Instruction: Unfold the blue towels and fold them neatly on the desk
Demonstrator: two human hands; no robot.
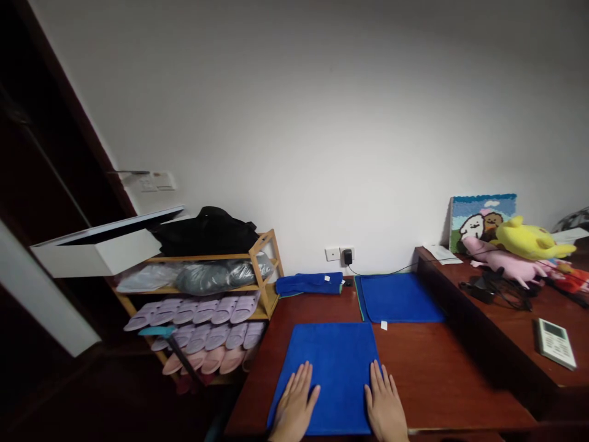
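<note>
A blue cloth (338, 374) lies spread flat on the reddish-brown wooden table (442, 374). My left hand (295, 402) rests palm down on the cloth's left part, fingers stretched out. On the opposite side, my right hand (383, 399) lies flat along the right edge, partly on the cloth and partly over the table. Neither hand holds anything. Further back, a second blue cloth (400, 298) with a white tag lies flat to the right. Against the wall is a rolled or folded blue cloth bundle (308, 283), also tagged.
To the left stands a wooden shoe rack (257, 276) with several slippers (205, 311), a black bag (209, 233) and an open white box (99, 255). The raised surface on the right bears plush toys (529, 239), a calculator-like device (555, 344) and cables. A black charger (348, 256) is plugged into the wall.
</note>
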